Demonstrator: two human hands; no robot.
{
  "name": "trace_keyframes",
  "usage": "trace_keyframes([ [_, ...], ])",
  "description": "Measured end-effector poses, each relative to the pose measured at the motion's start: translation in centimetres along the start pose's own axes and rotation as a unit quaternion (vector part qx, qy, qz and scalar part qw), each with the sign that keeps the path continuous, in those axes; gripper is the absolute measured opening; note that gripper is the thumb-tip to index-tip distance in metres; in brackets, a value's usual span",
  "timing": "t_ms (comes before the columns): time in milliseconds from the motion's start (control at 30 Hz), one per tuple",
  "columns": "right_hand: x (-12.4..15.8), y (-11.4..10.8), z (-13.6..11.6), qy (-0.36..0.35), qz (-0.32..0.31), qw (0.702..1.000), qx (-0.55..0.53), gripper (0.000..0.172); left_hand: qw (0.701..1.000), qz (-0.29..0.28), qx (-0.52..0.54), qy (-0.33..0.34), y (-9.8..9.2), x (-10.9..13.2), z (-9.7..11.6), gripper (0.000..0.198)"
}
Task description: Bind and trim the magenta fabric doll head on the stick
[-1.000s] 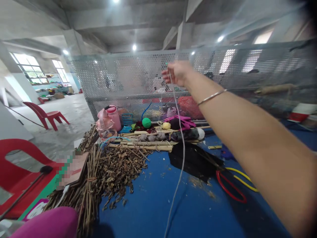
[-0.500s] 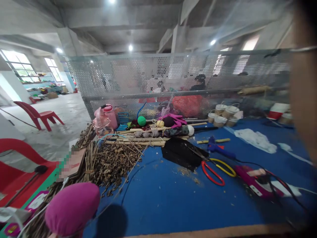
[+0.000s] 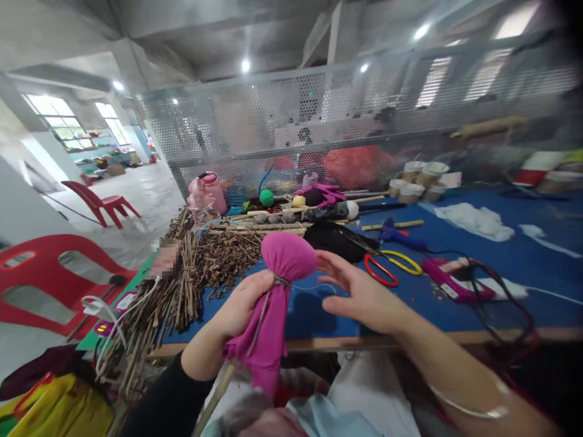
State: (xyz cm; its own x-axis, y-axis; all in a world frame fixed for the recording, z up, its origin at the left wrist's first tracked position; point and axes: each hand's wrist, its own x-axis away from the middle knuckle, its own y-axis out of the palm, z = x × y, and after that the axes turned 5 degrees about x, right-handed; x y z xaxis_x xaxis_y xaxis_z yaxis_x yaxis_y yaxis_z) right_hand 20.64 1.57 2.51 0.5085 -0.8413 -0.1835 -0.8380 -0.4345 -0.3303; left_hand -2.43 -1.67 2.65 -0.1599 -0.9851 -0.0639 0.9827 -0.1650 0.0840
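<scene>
A magenta cloth ball (image 3: 288, 255), stuffed round, is held upright over the near edge of a blue counter (image 3: 314, 312), its loose cloth tail (image 3: 266, 352) hanging down toward the lap. The left hand (image 3: 241, 306) is closed around the gathered neck just under the ball. A thin thread (image 3: 319, 284) wraps that neck and loops out to the right. The right hand (image 3: 364, 294) sits just right of the ball, open with fingers spread, fingertips close to it. Whether it pinches the thread cannot be told.

The wrap likely holds best if the left hand pinches tight right below the ball, so the stuffing stays packed. The right hand would do well to keep the thread taut and lay the turns close together on the neck.

Scissors (image 3: 387, 270) lie beyond the right hand. A heap of twigs (image 3: 195, 273) lies beyond the left hand.
</scene>
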Motion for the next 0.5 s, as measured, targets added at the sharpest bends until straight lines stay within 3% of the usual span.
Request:
trace_keyframes([
  [67,-1.1,2.7,1.2,-0.046,-0.020,0.981,-0.186,0.076,0.999,-0.033,-0.003,-0.002,1.5,-0.4,-0.2,0.041],
  [133,-1.7,4.3,2.0,-0.026,-0.048,0.960,-0.275,0.070,0.999,-0.042,-0.001,-0.008,2.3,-0.4,-0.4,0.043],
  [300,0.0,4.3,2.8,0.105,0.003,0.956,-0.274,0.035,1.000,-0.022,-0.011,-0.019,2.4,-0.1,-0.8,0.044],
  [500,1.1,4.3,2.5,0.108,0.152,0.937,-0.295,0.046,0.998,0.015,0.006,-0.067,2.7,-0.7,-2.2,0.045],
])
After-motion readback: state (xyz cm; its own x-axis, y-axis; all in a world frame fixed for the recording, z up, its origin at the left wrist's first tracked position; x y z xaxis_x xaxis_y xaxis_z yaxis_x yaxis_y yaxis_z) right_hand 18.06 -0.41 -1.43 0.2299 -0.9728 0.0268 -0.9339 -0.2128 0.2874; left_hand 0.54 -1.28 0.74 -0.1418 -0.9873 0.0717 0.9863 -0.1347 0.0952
